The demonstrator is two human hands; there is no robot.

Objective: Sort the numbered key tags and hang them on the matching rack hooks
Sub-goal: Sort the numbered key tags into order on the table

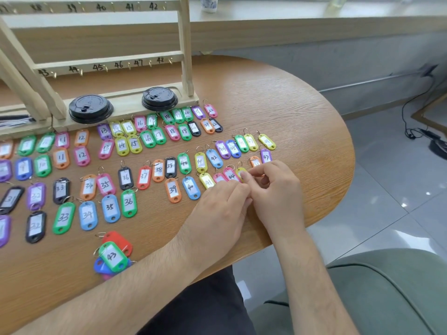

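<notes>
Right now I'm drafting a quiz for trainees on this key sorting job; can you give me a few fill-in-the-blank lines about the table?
The green tag topping the small pile nearest the person reads ____.
____ black cup lids sit on the rack base.
The left hand and right hand pinch a yellow tag beside the pink tag reading ____.
The rack hook numbered 48 is ____.
Missing: 43; two; 44; empty.

Rounded wooden table (302, 97), glossy grey floor tiles (387, 189), green upholstered seat (391, 286).
</notes>
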